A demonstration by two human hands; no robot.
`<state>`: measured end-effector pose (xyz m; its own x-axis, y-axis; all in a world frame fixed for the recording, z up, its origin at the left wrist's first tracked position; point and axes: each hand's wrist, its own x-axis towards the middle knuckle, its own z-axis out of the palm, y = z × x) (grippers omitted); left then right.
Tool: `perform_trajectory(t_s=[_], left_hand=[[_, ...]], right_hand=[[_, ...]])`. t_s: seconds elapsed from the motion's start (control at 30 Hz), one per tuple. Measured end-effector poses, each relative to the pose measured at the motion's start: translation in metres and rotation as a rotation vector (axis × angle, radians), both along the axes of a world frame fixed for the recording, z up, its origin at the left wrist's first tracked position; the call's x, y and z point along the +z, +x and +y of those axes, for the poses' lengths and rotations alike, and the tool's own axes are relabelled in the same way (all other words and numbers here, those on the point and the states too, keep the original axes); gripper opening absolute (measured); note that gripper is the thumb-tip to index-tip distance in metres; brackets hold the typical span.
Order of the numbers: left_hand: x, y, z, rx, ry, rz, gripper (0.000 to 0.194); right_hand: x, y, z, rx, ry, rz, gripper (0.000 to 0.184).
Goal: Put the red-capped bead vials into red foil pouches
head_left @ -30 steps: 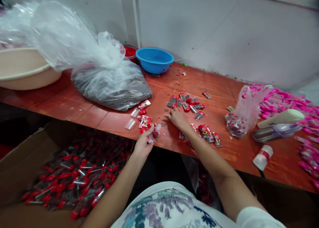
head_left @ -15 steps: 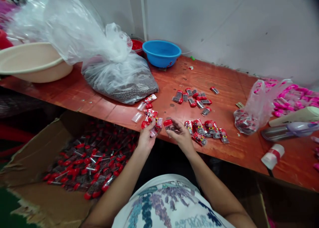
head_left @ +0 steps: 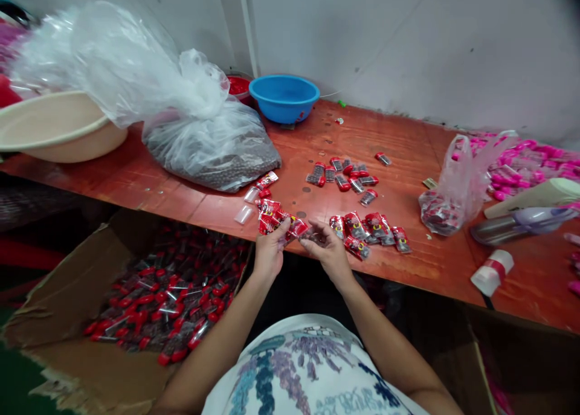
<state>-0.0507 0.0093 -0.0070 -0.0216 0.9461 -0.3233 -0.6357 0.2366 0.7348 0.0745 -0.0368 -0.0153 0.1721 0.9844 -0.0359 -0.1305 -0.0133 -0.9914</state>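
Observation:
My left hand [head_left: 268, 253] is closed on a small red printed packet [head_left: 296, 228] at the near edge of the red wooden table [head_left: 399, 137]. My right hand [head_left: 327, 247] pinches a small red-capped vial [head_left: 312, 237] right beside that packet, and the two hands touch. A row of filled red packets [head_left: 371, 229] lies just right of my right hand. Several loose red-capped vials [head_left: 347, 176] lie farther back on the table. More red and clear packets [head_left: 263, 200] lie just beyond my left hand.
A clear bag of dark pellets [head_left: 212, 152] and a beige basin [head_left: 54, 125] sit at the left, a blue bowl [head_left: 284, 98] at the back. A cardboard box of red-capped vials [head_left: 167, 294] stands below left. A small plastic bag [head_left: 446, 200], pink items [head_left: 530, 167] and a sealer-like tool [head_left: 521, 221] lie right.
My right hand left the loose vials, picked one up and came back to my left hand; now vial and packet meet at the table's near edge.

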Motion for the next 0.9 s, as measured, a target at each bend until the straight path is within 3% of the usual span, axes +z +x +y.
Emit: perform_trajectory(t_s=[0.13,0.27,0.37,0.57,0.73,0.9], left_hand=[[0.006,0.004,-0.006,-0.064,0.061,0.044,0.030],[0.009,0.009,-0.008,-0.006,0.063,0.055,0.030],[0.008,0.010,-0.008,-0.054,0.064,0.046,0.027],[0.007,0.010,-0.009,-0.068,0.079,0.035,0.026],[0.011,0.012,-0.012,-0.112,0.088,0.041,0.025],[0.016,0.012,-0.012,-0.174,0.116,0.073,0.021]], right_hand=[[-0.001,0.001,-0.004,-0.044,0.009,0.049,0.034],[0.000,0.002,-0.011,-0.067,0.117,-0.145,0.028],[0.001,0.002,-0.014,-0.113,0.190,-0.222,0.025],[-0.001,0.004,-0.015,-0.109,0.103,-0.061,0.031],[0.000,0.007,-0.015,-0.125,0.099,-0.091,0.029],[-0.001,0.004,-0.015,-0.148,0.040,0.075,0.036]])
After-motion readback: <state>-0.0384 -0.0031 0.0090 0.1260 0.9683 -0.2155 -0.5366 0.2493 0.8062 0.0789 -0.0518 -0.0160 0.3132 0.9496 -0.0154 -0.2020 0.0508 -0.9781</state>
